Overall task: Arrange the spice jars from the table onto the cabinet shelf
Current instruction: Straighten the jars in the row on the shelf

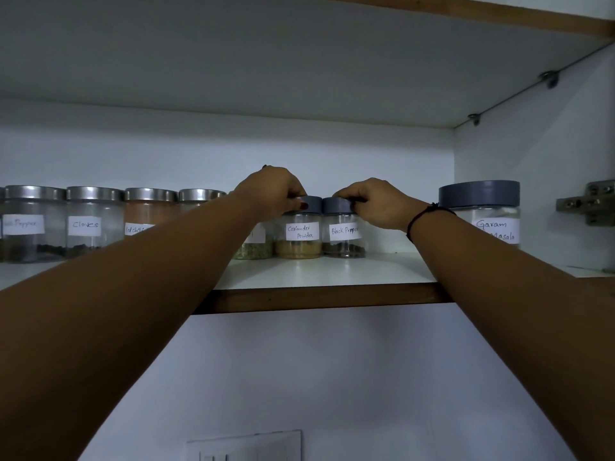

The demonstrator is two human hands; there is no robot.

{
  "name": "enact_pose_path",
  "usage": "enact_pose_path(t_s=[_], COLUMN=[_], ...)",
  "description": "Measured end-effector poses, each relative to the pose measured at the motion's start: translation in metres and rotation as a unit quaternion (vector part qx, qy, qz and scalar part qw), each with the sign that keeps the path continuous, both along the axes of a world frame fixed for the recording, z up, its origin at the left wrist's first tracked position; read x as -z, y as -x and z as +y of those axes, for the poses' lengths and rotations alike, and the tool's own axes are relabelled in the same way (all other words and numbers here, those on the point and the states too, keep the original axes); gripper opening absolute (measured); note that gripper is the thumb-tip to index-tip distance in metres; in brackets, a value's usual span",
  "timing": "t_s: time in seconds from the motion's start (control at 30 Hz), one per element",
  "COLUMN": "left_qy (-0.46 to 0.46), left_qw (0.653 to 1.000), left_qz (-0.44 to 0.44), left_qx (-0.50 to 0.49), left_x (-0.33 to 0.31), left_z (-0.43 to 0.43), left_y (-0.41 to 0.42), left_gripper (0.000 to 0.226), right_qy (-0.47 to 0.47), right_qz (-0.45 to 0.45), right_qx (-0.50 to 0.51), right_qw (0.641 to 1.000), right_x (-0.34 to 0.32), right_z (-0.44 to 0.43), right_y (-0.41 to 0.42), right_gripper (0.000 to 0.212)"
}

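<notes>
On the white cabinet shelf (319, 274) two small grey-lidded jars stand side by side, touching. My left hand (271, 191) grips the lid of the coriander powder jar (299, 239). My right hand (376, 202) grips the lid of the black pepper jar (344, 239). Both jars rest upright on the shelf. A third small jar with green contents (253, 249) stands just left of them, half hidden by my left forearm.
Several steel-lidded jars line the shelf's left part, among them a cloves jar (93, 221) and a red chilli jar (146, 214). A larger garam masala jar (482, 211) stands at the right. A metal hinge (589, 202) sits on the right wall. A switch plate (246, 447) is below.
</notes>
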State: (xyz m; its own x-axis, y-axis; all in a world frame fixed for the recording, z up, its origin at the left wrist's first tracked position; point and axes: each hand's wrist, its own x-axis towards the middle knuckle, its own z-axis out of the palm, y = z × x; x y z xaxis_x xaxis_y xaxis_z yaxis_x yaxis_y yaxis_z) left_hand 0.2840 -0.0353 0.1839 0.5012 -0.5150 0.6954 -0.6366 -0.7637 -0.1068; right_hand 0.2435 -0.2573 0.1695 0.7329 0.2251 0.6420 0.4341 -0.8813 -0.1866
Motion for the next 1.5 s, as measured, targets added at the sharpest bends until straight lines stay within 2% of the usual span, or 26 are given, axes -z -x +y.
enact_pose_path(t_s=[0.17,0.4,0.57,0.67,0.8,0.93,1.0,1.1,1.17,1.33,1.4,1.5], left_qy=[-0.015,-0.032,-0.075,-0.093,-0.036,0.029,0.01,-0.03,-0.03,-0.038,-0.062,-0.077], left_qw=[1.0,0.999,0.994,0.991,0.997,0.999,1.0,0.995,0.991,0.981,0.98,0.982], left_qz=[-0.001,0.005,0.02,0.02,0.029,-0.035,-0.019,0.047,0.059,0.028,0.013,0.016], left_qx=[-0.013,-0.016,-0.073,-0.092,-0.059,0.007,0.023,0.08,0.12,0.187,0.187,0.172], left_x=[0.001,0.006,0.01,0.012,0.008,0.006,0.007,0.007,0.005,-0.003,-0.003,-0.005], left_z=[0.002,0.003,-0.001,-0.003,-0.007,-0.02,-0.033,-0.062,-0.088,-0.145,-0.157,-0.166], left_y=[0.0,0.003,0.005,0.009,0.018,0.028,0.034,0.051,0.07,0.117,0.123,0.123], left_gripper=[0.02,0.024,0.041,0.045,0.061,0.056,0.049,0.037,0.04,0.038,0.035,0.035], right_qy=[0.008,-0.009,-0.004,0.005,0.027,0.007,-0.01,-0.095,-0.132,-0.121,-0.101,-0.083], right_qz=[0.008,0.016,0.012,-0.021,-0.094,-0.161,-0.211,-0.261,-0.274,-0.27,-0.25,-0.183], right_qx=[0.009,0.008,0.024,0.031,0.05,0.055,0.056,0.018,0.02,0.136,0.175,0.18], right_qw=[1.0,1.0,1.0,0.999,0.994,0.985,0.976,0.96,0.952,0.945,0.947,0.963], right_x=[-0.001,0.0,0.0,0.0,0.0,0.0,-0.005,-0.022,-0.037,-0.054,-0.052,-0.043], right_z=[0.001,0.001,-0.001,-0.003,-0.001,0.009,0.015,0.024,0.018,-0.041,-0.064,-0.091], right_y=[-0.001,-0.001,-0.001,0.001,0.002,0.016,0.032,0.065,0.088,0.137,0.149,0.159], right_gripper=[0.055,0.055,0.054,0.054,0.049,0.043,0.036,0.021,0.018,0.016,0.016,0.013])
